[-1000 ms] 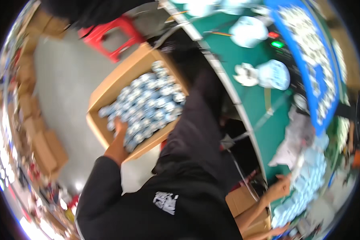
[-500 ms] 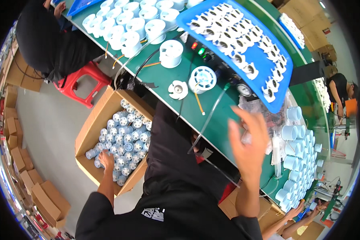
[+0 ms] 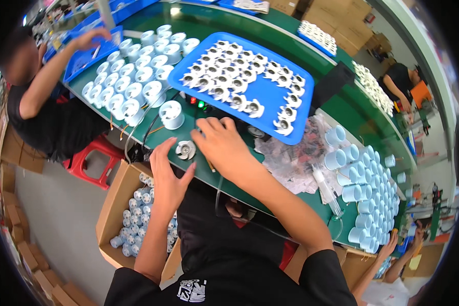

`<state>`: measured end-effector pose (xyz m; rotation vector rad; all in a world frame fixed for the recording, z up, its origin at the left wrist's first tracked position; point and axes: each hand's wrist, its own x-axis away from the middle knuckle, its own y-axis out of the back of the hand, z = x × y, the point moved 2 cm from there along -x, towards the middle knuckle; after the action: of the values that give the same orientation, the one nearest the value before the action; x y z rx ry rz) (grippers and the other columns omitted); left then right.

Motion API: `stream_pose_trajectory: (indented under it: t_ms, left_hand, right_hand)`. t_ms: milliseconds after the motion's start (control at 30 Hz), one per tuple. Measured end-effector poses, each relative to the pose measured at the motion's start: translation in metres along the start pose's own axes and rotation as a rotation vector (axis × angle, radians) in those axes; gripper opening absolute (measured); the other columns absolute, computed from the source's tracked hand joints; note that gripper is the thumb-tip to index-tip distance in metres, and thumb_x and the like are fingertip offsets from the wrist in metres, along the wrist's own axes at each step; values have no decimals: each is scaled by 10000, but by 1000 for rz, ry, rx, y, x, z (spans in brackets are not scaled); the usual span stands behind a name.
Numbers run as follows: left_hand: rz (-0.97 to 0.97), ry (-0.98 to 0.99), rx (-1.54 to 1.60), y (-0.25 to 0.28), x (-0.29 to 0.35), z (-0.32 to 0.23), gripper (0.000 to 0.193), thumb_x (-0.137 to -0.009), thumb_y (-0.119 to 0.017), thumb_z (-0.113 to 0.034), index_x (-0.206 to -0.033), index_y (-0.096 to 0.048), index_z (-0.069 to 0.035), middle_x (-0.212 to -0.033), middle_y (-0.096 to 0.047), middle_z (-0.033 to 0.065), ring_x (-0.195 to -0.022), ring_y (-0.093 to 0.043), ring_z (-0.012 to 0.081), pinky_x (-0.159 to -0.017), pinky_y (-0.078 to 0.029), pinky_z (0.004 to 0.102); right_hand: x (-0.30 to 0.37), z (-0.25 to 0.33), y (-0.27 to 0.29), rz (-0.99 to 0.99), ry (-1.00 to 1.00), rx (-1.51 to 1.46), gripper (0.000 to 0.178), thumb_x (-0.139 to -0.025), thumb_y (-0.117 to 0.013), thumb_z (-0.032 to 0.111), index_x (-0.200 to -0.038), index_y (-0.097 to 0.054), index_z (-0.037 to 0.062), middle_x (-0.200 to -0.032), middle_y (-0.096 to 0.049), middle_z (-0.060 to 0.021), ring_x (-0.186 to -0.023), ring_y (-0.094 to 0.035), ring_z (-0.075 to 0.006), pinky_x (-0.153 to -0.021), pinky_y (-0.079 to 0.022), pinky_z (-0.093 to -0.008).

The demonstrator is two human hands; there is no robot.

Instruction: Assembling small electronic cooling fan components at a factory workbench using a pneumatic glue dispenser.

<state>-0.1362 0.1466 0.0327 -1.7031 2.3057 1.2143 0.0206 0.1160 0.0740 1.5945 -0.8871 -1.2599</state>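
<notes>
Head view: I see a white fan impeller (image 3: 185, 150).
Left hand (image 3: 167, 177): spread beside it.
Right hand (image 3: 223, 145): curled (I can't tell its grip).

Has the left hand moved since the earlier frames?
Yes: judged against the cardboard box, the left hand has moved out and rightward, beside the white fan wheel.

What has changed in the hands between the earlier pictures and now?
The left hand has left the cardboard box and come up beside the white impeller on the green table. The right hand has moved leftward, to the impeller's other side. The blue tray and box look unmoved.
</notes>
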Motion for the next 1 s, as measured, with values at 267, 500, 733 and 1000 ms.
stream_pose_trajectory:
  t_ms: [267,500,733,1000]
  left_hand:
    - [86,75,-60,-14,-3,22,467,-788,-683,-15,-1224,-520,-34,-1192,-557,127,-1145,-491,307,-1006,-350,411]
    - [67,125,-36,-14,-10,8,688,-734,-748,-40,-1346,-435,-84,-1196,-565,101,-1136,-478,264,-1000,-348,399]
    - [85,50,-138,-20,-17,8,658,-739,-741,-53,-1333,-460,-91,-1165,-588,87,-1072,-498,247,-968,-366,386]
    - [58,137,16,-20,-19,17,592,-760,-721,-16,-1300,-490,-82,-1123,-592,94,-1064,-504,245,-970,-371,385]
  right_hand:
    - [14,-4,22,-194,-26,-374,390,-709,-724,123,-1062,-574,53,-1060,-509,-122,-1021,-487,-275,-837,-405,-376]
    - [160,-40,44,-818,-966,-1660,416,-852,-684,181,-1183,-500,6,-1141,-566,-108,-998,-598,-186,-847,-509,-310]
    - [200,-56,95,-786,-942,-1714,859,-835,-626,456,-1450,-247,-9,-1141,-586,-145,-983,-624,-234,-771,-534,-355]
    - [198,-146,149,-823,-874,-1047,707,-871,-583,384,-1419,-346,5,-1144,-574,-113,-987,-621,-232,-853,-532,-398]
